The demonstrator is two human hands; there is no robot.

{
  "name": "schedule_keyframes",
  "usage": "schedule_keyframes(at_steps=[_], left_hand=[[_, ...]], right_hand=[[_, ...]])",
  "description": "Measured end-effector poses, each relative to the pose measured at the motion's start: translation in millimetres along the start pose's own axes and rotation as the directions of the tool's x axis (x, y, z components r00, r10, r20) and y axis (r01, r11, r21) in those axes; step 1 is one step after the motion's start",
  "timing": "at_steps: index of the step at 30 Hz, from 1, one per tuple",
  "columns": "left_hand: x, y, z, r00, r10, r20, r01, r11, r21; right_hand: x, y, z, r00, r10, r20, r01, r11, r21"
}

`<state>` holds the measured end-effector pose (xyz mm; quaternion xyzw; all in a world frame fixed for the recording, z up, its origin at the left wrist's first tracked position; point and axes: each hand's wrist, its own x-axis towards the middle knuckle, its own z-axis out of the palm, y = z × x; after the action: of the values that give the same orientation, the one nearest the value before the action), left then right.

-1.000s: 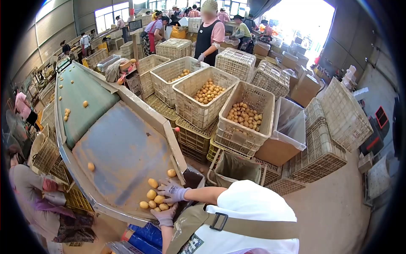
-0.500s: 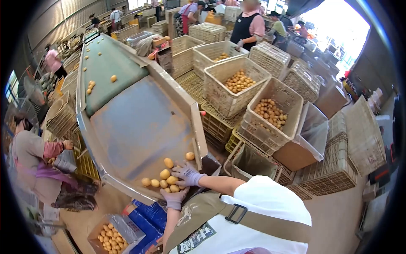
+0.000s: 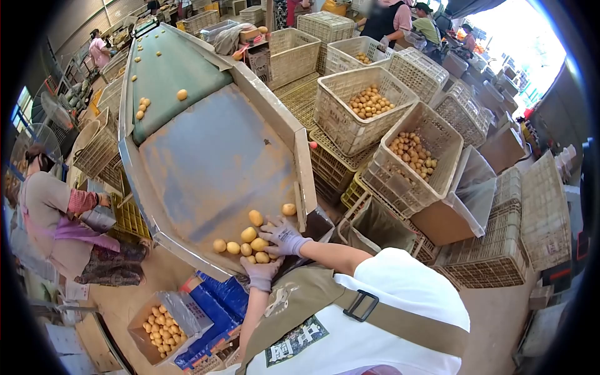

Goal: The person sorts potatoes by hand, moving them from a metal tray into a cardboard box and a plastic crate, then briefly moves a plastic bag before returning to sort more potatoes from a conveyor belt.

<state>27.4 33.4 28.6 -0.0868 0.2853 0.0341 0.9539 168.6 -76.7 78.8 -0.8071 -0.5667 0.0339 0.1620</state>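
Note:
Several yellow-brown potatoes [image 3: 249, 234] lie grouped at the near end of a worn metal chute [image 3: 212, 169]. My right hand [image 3: 282, 237], in a pale lilac work glove, rests over the right side of the group with its fingers spread, touching potatoes. Just below it is my left hand [image 3: 261, 272], gloved the same way. Its fingers are stretched out against the lowest potatoes at the chute's lip. Neither hand is closed around a potato as far as I can see. A single potato [image 3: 289, 209] sits apart near the chute's right wall.
A green conveyor belt [image 3: 175, 69] carrying scattered potatoes slopes into the chute. Plastic crates [image 3: 331, 119] stand stacked at the right, some holding potatoes. A lined cardboard box [image 3: 139, 325] of potatoes is below left. A co-worker [image 3: 56, 219] sits at the left; others work behind.
The view has shifted slightly, so the scene sits a little differently in the frame. Both hands stay at the potato group, which looks much the same.

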Motion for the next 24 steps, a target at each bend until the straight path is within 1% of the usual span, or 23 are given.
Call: schedule_keyframes(at_steps=[2,5,9,12,15,18,21,24], left_hand=[[0.3,-0.4,-0.5,1.0,0.003,0.0,-0.003,1.0,0.0],[-0.8,-1.3,4.0,0.999,-0.009,-0.049,0.008,1.0,-0.028],[-6.8,-6.3,14.6,0.999,0.041,-0.034,-0.039,0.997,0.061],[-3.4,-5.6,10.6,0.999,0.04,-0.032,-0.038,0.997,0.07],[-2.1,-2.4,7.6,0.998,-0.01,-0.07,0.01,1.0,-0.005],[0.0,-0.5,7.0,0.997,-0.003,-0.078,0.004,1.0,0.018],[3.6,2.8,1.2,0.997,-0.008,-0.083,0.009,1.0,0.003],[5.7,1.9,-5.0,0.998,0.0,-0.056,0.001,1.0,0.005]], right_hand=[[0.1,0.3,1.5,0.999,-0.009,-0.035,0.009,1.0,0.002],[-0.3,1.6,1.5,0.997,-0.023,-0.07,0.022,1.0,-0.006],[-0.5,3.0,6.3,0.995,-0.03,-0.093,0.03,1.0,0.002],[-0.2,1.7,0.7,1.0,-0.001,0.0,0.001,1.0,-0.002],[-0.3,1.2,2.4,1.0,0.005,-0.009,-0.005,1.0,-0.005],[0.0,1.0,0.3,1.0,0.002,-0.007,-0.002,1.0,-0.016],[0.1,0.6,-1.8,1.0,-0.001,-0.011,0.001,1.0,-0.012],[-1.6,1.7,-1.9,0.999,-0.013,-0.044,0.013,1.0,0.014]])
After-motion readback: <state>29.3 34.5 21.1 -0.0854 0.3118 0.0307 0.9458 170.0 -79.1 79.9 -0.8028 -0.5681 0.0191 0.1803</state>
